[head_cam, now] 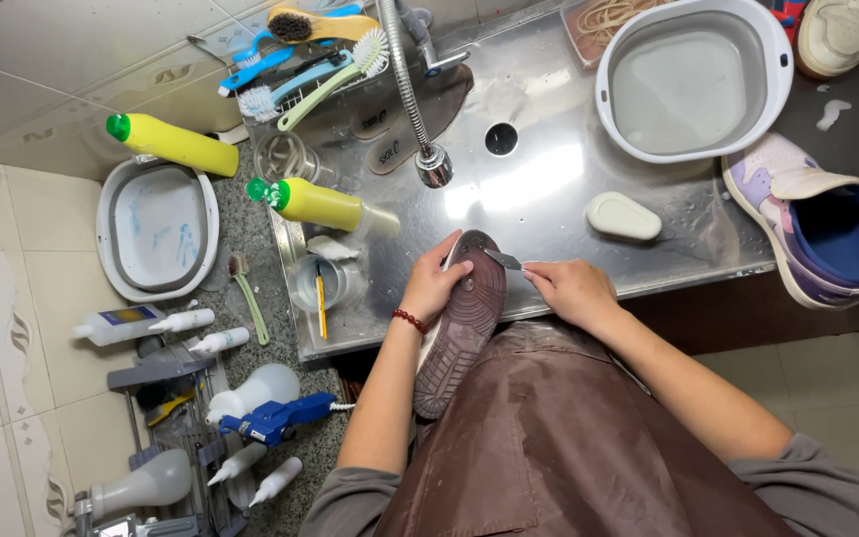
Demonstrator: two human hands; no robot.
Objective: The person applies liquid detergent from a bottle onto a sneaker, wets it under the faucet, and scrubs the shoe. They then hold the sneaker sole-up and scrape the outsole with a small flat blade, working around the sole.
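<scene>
From the head camera, we see a shoe (461, 328) held sole-up over the front edge of a steel sink (549, 169), its heel resting on the brown apron (549, 438) and its toe pointing toward twelve o'clock; the brown rubber sole faces us, its tread moulded in rings and ridges. Our left hand (432, 288) is wrapped round the shoe's forepart at its nine o'clock side, fingers closed on the edge of the sole and the upper beneath; our right hand (571, 290) sits at three o'clock of the toe, fingers pinched together on a small metal blade (502, 261) whose tip touches the sole near the toe.

We judge the shoe light but awkward; the sole looks stiff and grippy, while the upper is likely softer and gives under pressure; with the sink wet, the surfaces may well be slippery; the firmest hold seems to be across the forefoot where the left hand already clamps it, with the heel braced on the lap. The blade is thin and wants a tight pinch near its base.

Round about: a white basin (693, 80) at one o'clock; a bar of soap (623, 216) just right of centre; a purple and blue sneaker (822, 229) at three o'clock; the faucet hose (412, 94) at twelve; yellow bottles (315, 202) and brushes (300, 55) toward ten and eleven o'clock.
</scene>
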